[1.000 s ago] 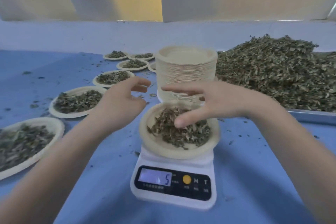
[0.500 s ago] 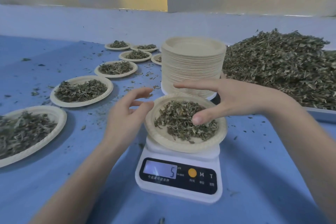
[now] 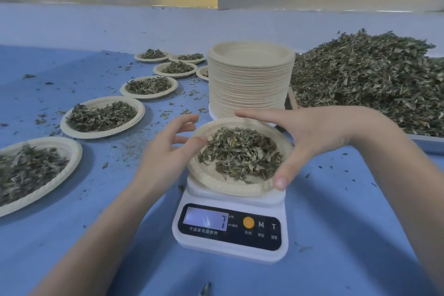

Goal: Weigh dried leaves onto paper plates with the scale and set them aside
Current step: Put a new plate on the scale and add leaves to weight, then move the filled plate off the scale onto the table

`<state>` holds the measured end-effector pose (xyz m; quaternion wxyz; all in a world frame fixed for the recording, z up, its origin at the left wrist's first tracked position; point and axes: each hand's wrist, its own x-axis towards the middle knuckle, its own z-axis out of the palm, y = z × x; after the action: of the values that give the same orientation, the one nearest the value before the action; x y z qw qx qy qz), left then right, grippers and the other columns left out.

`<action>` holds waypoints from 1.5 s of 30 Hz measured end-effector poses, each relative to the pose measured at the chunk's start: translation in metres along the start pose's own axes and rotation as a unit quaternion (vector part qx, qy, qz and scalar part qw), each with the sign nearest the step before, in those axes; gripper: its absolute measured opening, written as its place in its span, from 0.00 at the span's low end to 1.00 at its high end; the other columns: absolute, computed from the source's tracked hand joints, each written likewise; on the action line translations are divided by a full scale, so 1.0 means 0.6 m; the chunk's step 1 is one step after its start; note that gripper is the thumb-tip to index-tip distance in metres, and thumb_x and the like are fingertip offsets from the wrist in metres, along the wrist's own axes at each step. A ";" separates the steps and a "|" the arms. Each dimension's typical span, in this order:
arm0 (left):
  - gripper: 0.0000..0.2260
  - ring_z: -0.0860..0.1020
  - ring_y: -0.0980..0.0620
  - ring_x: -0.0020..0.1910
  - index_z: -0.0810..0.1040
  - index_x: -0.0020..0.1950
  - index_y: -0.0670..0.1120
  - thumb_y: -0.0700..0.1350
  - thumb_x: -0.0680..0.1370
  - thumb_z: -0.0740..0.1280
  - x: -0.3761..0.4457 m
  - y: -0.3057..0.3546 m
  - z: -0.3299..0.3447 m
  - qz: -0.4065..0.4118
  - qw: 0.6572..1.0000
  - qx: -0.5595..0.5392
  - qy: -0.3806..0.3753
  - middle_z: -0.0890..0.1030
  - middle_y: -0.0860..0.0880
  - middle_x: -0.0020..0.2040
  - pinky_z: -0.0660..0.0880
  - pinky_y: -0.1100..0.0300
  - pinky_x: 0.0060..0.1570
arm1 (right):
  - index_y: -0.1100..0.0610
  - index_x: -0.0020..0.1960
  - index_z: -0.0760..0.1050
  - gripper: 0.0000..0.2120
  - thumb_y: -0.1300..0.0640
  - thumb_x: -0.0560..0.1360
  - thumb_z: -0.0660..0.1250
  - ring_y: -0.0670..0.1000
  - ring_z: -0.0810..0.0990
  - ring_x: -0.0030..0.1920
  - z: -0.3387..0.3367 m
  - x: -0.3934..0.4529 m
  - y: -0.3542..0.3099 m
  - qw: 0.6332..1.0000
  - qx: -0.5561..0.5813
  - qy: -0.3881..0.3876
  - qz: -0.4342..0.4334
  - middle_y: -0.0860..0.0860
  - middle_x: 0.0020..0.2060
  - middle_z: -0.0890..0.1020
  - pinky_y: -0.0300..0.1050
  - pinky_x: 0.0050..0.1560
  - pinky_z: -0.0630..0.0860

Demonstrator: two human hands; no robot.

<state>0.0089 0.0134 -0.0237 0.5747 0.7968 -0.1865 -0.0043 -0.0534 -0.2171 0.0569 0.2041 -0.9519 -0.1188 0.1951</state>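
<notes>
A paper plate (image 3: 209,179) with a heap of dried leaves (image 3: 240,152) sits on the white digital scale (image 3: 230,245), whose display shows 7. My right hand (image 3: 310,137) spans the plate's right side, index finger along the far rim and thumb tip on the near right rim. My left hand (image 3: 165,151) is at the plate's left side, its thumb touching the left rim and its fingers spread loosely, apart from the plate.
A tall stack of empty plates (image 3: 249,79) stands just behind the scale. A big pile of dried leaves (image 3: 372,79) lies on a metal tray (image 3: 425,143) at the right. Several filled plates (image 3: 103,116) line the blue table on the left, among scattered leaf bits.
My right thumb moved from above the leaves to the plate's near right rim. My left hand came in until its thumb met the left rim. The scale reading went from 5 to 7.
</notes>
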 end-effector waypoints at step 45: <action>0.16 0.81 0.37 0.38 0.64 0.67 0.32 0.30 0.79 0.58 0.288 -0.027 -0.427 -0.246 0.897 -0.307 0.201 0.66 0.34 0.69 0.78 0.56 0.28 | 0.74 0.57 0.72 0.12 0.71 0.74 0.66 0.54 0.82 0.33 -0.069 0.524 -0.292 0.644 0.736 0.206 0.036 0.61 0.38 0.80 0.42 0.30 0.80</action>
<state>0.2309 0.2000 0.0840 0.7964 0.5854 0.1457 -0.0423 0.2202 0.0204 0.0662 0.8497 -0.5067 0.1437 0.0247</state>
